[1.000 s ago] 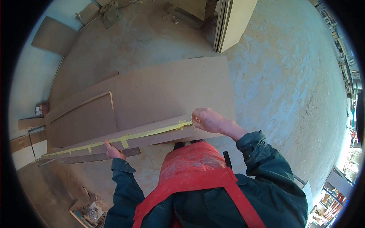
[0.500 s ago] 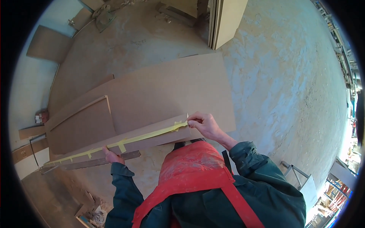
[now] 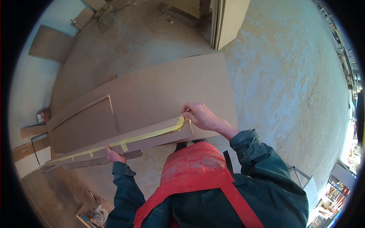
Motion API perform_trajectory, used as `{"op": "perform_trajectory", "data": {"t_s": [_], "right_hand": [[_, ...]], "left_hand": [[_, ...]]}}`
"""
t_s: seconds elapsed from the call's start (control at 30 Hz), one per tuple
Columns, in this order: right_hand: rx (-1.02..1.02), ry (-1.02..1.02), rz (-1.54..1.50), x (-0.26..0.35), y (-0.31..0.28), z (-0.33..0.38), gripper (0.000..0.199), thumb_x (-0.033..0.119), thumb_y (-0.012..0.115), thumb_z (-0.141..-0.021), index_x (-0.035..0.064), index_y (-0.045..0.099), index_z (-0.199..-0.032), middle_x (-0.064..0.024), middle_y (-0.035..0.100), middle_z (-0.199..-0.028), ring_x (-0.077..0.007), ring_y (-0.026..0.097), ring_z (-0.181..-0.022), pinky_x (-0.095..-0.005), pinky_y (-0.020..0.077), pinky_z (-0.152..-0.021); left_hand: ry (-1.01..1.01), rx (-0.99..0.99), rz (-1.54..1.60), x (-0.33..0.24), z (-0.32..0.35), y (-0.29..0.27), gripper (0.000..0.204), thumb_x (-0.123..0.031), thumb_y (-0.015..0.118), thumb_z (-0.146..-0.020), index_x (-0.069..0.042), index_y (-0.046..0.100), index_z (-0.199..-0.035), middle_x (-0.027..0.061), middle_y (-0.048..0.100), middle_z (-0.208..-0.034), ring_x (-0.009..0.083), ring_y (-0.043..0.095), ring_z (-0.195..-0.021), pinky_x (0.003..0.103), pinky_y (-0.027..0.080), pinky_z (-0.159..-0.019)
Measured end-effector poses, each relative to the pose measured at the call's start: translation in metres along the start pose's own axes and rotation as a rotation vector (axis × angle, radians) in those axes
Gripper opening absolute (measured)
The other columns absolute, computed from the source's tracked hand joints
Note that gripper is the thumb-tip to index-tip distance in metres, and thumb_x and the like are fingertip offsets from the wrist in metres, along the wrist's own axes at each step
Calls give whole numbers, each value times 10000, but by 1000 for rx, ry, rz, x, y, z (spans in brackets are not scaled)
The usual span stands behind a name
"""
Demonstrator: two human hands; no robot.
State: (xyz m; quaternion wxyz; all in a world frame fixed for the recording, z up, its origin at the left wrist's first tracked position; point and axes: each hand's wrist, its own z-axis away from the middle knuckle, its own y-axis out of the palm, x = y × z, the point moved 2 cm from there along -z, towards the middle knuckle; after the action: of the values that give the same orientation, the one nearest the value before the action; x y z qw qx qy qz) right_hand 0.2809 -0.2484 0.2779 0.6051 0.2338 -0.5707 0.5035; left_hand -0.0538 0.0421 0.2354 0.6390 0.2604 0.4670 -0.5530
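Observation:
A long, narrow brown board assembly (image 3: 159,141) lies across in front of me, with a strip of yellow masking tape (image 3: 148,133) along its length. Short tape tabs cross the strip at intervals. My left hand (image 3: 113,155) grips the near side of this assembly, fingertips up by the tape and the rest tucked at the lower edge. At the right end, my right hand (image 3: 200,115) pinches the tape's end, which stands lifted and bunched off the corner. The fingertips partly hide the pinched bit.
Beneath lies a large brown panel (image 3: 171,87), with a smaller panel (image 3: 83,125) on its left. Upright sheets (image 3: 230,26) stand at the far middle. A metal-framed stand (image 3: 304,180) is at the right, and a dark strip of wood (image 3: 131,154) lies below my left hand.
My right hand has moved up and slightly left, drawing the tape's end upward from the board's right end. My left hand keeps its grip in nearly the same place.

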Motion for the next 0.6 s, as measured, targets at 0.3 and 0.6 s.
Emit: {"op": "perform_trajectory", "data": {"t_s": [0.3, 0.6], "right_hand": [[267, 90, 186, 12, 1, -6, 294, 231, 653, -864, 8, 687, -1052, -225, 688, -909, -339, 674, -828, -422, 522, -756], [223, 48, 243, 40, 28, -26, 213, 189, 695, -846, -8, 697, -925, -173, 676, -761, -253, 660, -724, -369, 520, -716]], "left_hand": [[-14, -41, -10, 1, -1, -2, 719, -457, 677, -830, 93, 506, -1262, 178, 571, -1219, 307, 597, -1066, 428, 499, -905], [-29, 19, 27, 7, -6, -6, 687, -444, 700, -827, 78, 522, -1237, 152, 591, -1183, 270, 613, -1024, 395, 519, -854]]}}
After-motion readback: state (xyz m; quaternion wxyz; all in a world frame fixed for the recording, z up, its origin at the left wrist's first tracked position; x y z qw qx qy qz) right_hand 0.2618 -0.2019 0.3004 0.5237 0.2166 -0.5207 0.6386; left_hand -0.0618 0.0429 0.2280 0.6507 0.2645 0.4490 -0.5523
